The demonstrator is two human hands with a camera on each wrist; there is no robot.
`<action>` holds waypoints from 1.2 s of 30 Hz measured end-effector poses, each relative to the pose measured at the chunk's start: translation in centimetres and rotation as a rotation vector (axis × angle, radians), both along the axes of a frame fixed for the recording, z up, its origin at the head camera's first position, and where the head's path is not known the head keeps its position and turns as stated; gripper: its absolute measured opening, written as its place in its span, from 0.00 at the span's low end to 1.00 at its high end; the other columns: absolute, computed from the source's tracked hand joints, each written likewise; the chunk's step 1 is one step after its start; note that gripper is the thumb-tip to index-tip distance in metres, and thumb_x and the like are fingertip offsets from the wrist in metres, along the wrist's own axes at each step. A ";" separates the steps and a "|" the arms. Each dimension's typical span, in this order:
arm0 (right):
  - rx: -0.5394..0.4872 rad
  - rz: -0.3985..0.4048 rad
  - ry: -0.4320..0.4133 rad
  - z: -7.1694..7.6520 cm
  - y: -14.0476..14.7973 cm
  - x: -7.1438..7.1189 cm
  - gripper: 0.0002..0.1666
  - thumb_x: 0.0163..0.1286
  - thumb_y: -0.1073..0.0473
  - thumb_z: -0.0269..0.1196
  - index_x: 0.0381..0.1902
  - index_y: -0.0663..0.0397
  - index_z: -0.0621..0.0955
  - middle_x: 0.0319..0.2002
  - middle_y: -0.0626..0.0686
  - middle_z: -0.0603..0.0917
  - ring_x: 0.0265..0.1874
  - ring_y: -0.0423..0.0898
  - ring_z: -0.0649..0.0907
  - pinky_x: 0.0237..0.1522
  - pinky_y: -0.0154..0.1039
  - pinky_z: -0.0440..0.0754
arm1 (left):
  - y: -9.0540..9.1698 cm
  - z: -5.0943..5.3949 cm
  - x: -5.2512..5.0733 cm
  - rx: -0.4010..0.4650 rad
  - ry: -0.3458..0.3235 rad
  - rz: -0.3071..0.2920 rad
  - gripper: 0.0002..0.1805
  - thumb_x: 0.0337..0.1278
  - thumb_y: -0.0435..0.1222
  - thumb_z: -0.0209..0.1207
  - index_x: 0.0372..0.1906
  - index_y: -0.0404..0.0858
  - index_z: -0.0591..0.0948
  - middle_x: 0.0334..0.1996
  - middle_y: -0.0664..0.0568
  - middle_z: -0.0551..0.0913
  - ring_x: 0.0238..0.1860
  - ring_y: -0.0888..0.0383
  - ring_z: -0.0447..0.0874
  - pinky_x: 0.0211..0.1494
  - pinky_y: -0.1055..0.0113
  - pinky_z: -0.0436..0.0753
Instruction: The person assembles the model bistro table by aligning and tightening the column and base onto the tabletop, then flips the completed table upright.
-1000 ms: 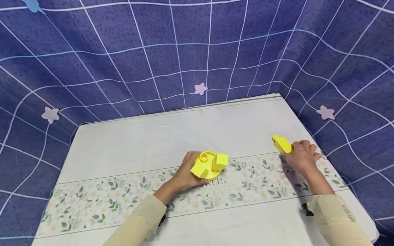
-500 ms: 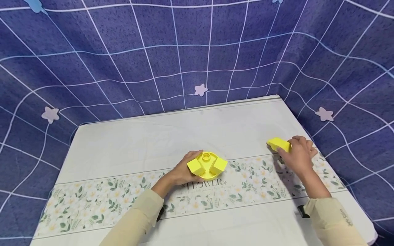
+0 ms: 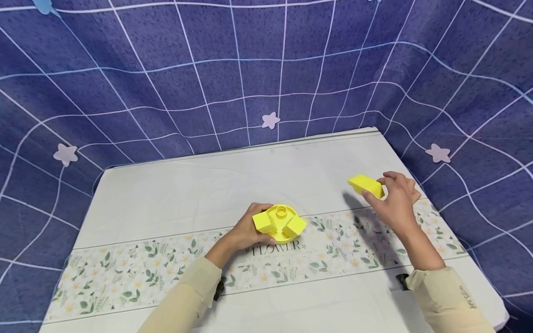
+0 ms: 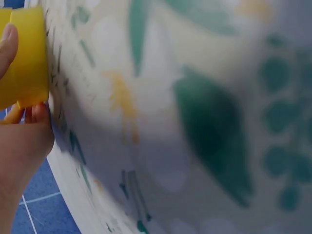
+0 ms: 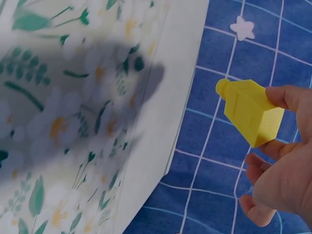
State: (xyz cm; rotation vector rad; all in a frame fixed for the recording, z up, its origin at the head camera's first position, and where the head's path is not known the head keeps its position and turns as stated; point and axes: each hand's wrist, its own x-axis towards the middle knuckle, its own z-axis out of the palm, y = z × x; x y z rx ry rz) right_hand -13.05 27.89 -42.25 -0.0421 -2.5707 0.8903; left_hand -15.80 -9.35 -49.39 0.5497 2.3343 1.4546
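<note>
Near the table's middle, my left hand (image 3: 245,231) grips a round yellow base (image 3: 281,237) by its left side. Two yellow blocks (image 3: 263,223) stand on this base, with a ring-shaped socket (image 3: 281,211) between them at the far side. The left wrist view shows the thumb against the base's yellow wall (image 4: 31,58). Over to the right, my right hand (image 3: 395,203) pinches a yellow angular block (image 3: 364,185) between thumb and fingers, above the tabletop. A round peg (image 5: 223,89) juts from that block's free end in the right wrist view.
A white cloth with a floral band (image 3: 166,268) covers the table (image 3: 216,185). Behind and beside it hangs a blue gridded curtain (image 3: 233,83) with pale stars. The table's right edge runs close beyond my right hand.
My right hand has lifted the angular block and brought it leftward and away from me, turning it. The base in my left hand has rotated, its socket shifting right.
</note>
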 end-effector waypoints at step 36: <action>-0.129 0.246 -0.004 0.5 -8.1 -0.7 0.21 0.53 0.62 0.72 0.42 0.67 0.79 0.59 0.62 0.71 0.56 0.61 0.62 0.55 0.60 0.48 | 0.8 -0.4 -0.9 0.117 -0.124 -0.043 0.58 0.23 0.26 0.79 0.70 0.47 0.64 0.65 0.52 0.65 0.61 0.52 0.71 0.68 0.55 0.65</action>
